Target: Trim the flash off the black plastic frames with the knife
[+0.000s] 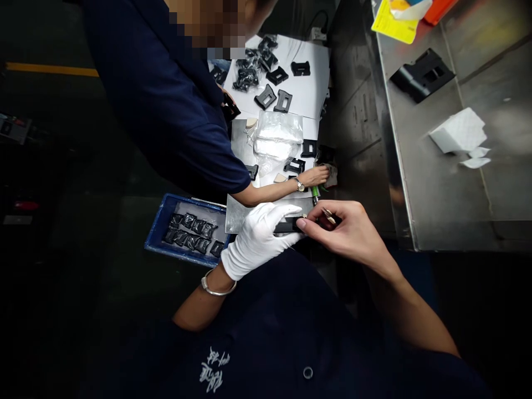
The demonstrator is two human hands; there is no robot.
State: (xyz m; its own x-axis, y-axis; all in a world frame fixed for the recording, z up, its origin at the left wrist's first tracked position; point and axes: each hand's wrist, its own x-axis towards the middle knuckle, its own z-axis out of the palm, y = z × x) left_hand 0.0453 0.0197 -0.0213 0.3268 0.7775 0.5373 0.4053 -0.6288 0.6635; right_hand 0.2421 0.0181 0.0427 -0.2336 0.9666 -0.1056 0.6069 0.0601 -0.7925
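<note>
One black part (pixel 286 226): left hand (pixel 258 237) clasps it, right hand (pixel 351 230) seemingly pinches its end.

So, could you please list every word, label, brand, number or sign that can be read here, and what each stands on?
Nothing reads with certainty.
White characters on the wearer's dark shirt: slanted and stylised, too unclear to quote.
Yellow sheet: any print is too blurred.
Wristwatch: dial too small.
Black part in the gloved left hand: no lettering discernible.
</note>
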